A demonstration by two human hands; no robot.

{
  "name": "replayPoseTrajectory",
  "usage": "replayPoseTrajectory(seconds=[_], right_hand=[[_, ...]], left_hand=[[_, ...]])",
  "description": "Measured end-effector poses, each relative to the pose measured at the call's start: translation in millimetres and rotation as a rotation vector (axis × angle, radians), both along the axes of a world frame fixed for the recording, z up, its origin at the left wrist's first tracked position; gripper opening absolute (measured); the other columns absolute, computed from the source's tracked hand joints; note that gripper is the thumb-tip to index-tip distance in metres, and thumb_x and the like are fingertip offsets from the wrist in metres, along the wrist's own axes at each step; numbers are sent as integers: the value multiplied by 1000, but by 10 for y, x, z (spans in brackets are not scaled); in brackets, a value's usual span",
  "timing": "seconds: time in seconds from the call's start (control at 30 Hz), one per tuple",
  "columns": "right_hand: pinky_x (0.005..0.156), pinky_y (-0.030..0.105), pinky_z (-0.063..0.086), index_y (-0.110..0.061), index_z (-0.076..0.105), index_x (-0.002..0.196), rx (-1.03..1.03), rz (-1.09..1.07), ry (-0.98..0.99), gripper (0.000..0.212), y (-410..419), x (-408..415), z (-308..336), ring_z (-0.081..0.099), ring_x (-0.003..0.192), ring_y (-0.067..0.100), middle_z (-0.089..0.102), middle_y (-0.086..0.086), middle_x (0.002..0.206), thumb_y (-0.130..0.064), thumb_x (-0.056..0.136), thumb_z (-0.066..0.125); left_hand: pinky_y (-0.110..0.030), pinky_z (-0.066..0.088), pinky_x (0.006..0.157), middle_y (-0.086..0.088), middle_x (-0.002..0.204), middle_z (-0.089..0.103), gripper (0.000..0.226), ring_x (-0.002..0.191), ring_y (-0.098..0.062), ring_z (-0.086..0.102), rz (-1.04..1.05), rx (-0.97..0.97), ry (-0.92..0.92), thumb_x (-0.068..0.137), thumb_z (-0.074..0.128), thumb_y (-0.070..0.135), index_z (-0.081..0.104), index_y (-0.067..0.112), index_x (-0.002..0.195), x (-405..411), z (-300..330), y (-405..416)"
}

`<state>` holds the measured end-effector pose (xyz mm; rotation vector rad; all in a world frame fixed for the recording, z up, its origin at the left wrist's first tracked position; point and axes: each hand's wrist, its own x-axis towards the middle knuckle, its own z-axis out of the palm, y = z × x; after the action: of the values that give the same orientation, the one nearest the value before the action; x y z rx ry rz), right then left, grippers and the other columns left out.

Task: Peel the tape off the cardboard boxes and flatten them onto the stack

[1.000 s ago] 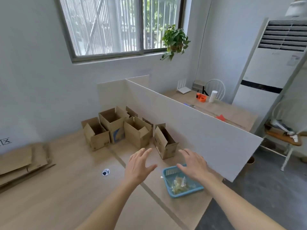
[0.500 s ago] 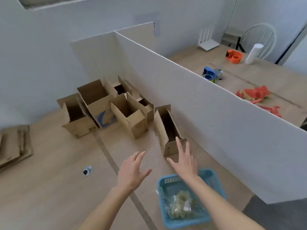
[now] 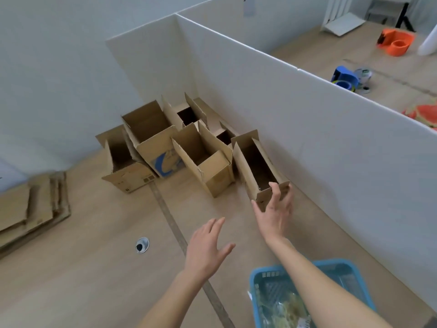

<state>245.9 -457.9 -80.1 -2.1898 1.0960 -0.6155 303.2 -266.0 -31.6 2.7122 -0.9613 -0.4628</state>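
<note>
Since half a second before, both hands had moved farther out over the table, and the right hand (image 3: 274,209) had reached the narrow open box (image 3: 257,166) by the white partition (image 3: 307,129). At the far left lay the stack of flattened cardboard (image 3: 30,207). Right of it, near the table's (image 3: 82,275) wooden surface, sat a small round grommet (image 3: 142,245). Beyond it stood the cluster of open cardboard boxes (image 3: 165,147), flaps up, one showing a blue print. The left hand (image 3: 208,247) hovered above the table with fingers straight and spread, holding nothing. The right hand's fingers were spread and extended at the narrow box's near end, thumb beside its left corner; a firm grip could not be told. Nearest right, a blue plastic basket (image 3: 260,278) held crumpled clear tape.
</note>
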Motion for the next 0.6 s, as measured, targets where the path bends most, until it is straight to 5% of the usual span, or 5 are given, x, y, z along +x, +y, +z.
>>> replayPoseTrajectory(seconds=[0.3,0.5,0.6], right_hand=[[86,50,60,-37,25,140,-26,130,3,84,56,-324,93,43,133,47,18,22,154,-29,80,84],[71,34,58,-39,26,140,-43,132,-13,83,353,-748,513,41,137,46,15,16,160,-33,81,83],[66,38,62,-42,24,141,-84,99,-8,86,531,-937,851,43,136,46,16,16,160,-33,80,84]], left_hand=[[-32,30,121,7,161,35,76,148,-12,32,-21,-49,-17,95,55,62,27,32,159,70,62,152],[-33,33,118,7,158,38,74,145,-13,36,-50,-80,-38,95,56,60,30,29,158,11,337,534],[-31,35,115,7,156,40,74,142,-13,38,-71,-127,-61,95,57,58,31,28,157,-80,548,764]])
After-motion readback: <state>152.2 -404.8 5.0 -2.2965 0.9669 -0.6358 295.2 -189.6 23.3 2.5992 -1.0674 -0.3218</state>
